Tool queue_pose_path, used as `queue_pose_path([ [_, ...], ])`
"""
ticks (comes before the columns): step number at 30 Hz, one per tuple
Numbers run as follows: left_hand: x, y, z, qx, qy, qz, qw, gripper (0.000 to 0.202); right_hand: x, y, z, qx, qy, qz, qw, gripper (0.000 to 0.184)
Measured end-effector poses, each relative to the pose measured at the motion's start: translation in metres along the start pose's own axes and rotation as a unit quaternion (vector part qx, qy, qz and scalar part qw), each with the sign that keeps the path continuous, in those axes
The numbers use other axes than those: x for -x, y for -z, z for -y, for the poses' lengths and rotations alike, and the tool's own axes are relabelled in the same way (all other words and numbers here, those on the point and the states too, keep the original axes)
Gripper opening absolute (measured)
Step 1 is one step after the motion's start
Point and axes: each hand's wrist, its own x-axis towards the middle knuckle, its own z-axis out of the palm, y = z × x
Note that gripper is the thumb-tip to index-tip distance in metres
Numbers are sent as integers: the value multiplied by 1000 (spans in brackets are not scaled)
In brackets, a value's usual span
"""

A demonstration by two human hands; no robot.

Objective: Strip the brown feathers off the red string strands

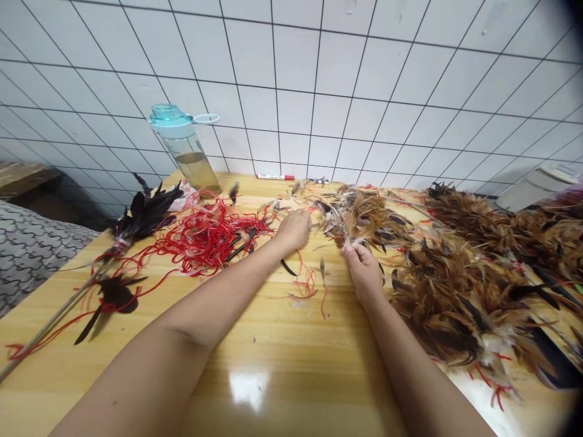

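My left hand is closed over the middle of the table, its fingertips turned away, so what they hold, if anything, is hidden. A little to its right, my right hand pinches the pale quill end of a bunch of brown feathers between thumb and fingers. Just left of my left hand lies a tangled heap of red string. Below the hands, loose red thread and a small feather rest on the wood.
Large brown feather bundles cover the right side, partly over a dark flat object. A stick with black feathers lies at left. Toward the tiled wall are a water bottle, a red marker and a pale container.
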Motion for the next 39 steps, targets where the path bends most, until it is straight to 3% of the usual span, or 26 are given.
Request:
queue_pose_path([
  [2,-1,4,-3,51,11,-14,999,15,0,0,1,-6,-12,2,1000,26],
  [4,-2,8,-9,178,34,-26,983,10,1,0,3,-5,-13,2,1000,25],
  [6,0,11,-18,357,61,-9,932,5,1,0,4,1,-11,-2,1000,25],
  [10,8,13,-37,606,98,97,783,15,0,0,4,-4,-20,-23,1000,26],
  [12,13,11,-44,650,117,130,739,24,0,0,3,-16,-26,-28,999,26],
  [14,17,9,-50,667,127,144,720,28,-1,-1,2,-24,-34,-23,999,26],
  [18,22,6,-58,674,114,154,713,26,-2,-1,-1,-24,-39,-19,999,26],
  [24,25,4,-60,652,97,153,736,23,-2,-2,-4,-21,-36,-22,999,28],
  [32,25,-4,-58,666,101,163,721,26,-3,-3,-3,-30,-35,-18,999,28],
  [36,27,-2,-60,653,98,161,734,28,-3,-3,-1,-34,-39,-2,999,27],
  [39,28,1,-62,624,86,150,762,29,-2,-2,0,-28,-34,2,999,26],
])
